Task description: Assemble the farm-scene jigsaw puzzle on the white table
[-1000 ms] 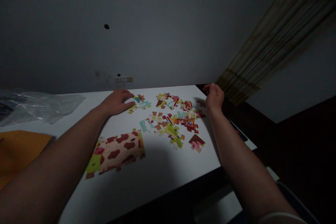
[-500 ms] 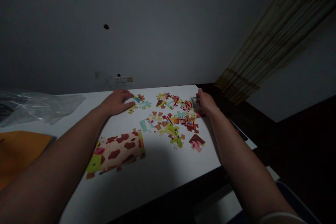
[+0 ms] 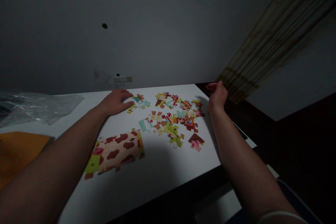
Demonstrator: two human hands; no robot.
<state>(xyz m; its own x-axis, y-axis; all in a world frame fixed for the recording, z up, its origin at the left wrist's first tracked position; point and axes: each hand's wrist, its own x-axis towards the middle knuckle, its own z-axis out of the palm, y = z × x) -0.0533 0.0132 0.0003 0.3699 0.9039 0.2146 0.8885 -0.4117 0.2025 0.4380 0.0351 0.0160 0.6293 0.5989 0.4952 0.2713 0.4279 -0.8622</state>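
Note:
My left hand rests on the white table with thumb and fingers apart. Its fingertips touch or nearly touch a small group of jigsaw pieces in teal, brown and green. Past the table's right edge, my right hand is lifted with its fingers loosely apart; nothing shows in it. Closest to it are a green-and-brown jigsaw piece and a red-and-pink jigsaw piece. A joined puzzle section with a brown-spotted cow lies at the front left, partly behind my left forearm.
Several loose jigsaw pieces spread over the middle and right of the table. A brown-and-pink piece lies apart near the front right. At the left are a clear plastic bag and an orange item. A curtain hangs at right.
My right hand has moved right and up, away from the pieces at the table's right edge, uncovering them. My left hand has stayed in place.

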